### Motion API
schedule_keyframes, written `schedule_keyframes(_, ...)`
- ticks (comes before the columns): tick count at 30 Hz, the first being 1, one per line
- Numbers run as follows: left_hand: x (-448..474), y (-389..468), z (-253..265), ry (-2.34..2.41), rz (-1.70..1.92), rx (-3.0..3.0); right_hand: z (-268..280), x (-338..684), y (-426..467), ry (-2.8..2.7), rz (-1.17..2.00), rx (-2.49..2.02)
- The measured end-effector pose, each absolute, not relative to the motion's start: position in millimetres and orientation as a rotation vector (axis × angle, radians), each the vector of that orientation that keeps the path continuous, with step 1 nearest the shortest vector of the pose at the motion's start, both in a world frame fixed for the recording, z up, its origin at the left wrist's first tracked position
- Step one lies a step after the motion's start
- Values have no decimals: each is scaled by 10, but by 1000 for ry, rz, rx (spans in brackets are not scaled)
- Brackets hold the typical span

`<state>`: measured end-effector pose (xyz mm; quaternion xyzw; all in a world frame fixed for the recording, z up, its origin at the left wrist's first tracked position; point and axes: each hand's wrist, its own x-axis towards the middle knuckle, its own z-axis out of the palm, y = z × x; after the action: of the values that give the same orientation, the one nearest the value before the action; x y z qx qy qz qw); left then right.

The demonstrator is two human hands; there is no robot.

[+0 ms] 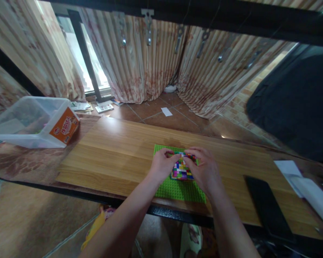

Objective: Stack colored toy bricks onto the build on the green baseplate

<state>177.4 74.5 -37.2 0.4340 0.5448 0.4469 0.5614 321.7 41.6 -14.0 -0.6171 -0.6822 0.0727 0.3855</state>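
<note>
A green studded baseplate lies on the wooden board. On it stands a low block of multicoloured toy building bricks, in white, blue, pink, yellow and other colours. My left hand grips the brick block at its far left side, thumb pointing inward over the top. From the right, my right hand holds the same block, with its thumb on top and its fingers curled round the far edge. The thumbs come close together. Any loose brick under the fingertips is too small to make out.
To the left stands a clear plastic bin with an orange label. A black flat object lies right of the baseplate, beside white papers. The wooden board ends at a dark front edge. Metal clips hang from a bar overhead.
</note>
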Motion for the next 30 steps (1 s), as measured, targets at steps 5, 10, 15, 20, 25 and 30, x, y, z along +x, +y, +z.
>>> schedule_keyframes(5,1778,731,-337,1260,1043,1024,-138,3212,406,-1729,208,-1565)
schedule_keyframes(10,1780,739,-313,1280,1017,1053,-119,3160,393,-1730,219,-1582)
schedule_keyframes(15,1780,749,-325,1315,1016,1088,-94,3124,379,-1725,236,-1559)
schedule_keyframes(20,1797,713,-331,1304,1053,1071,-68,3131,370,-1718,223,-1541)
schedule_keyframes(25,1712,644,-158,1187,1056,869,-18,3149,359,-1687,213,-1506)
schedule_keyframes(30,1468,694,83,942,995,387,62,3099,318,-1654,241,-1423)
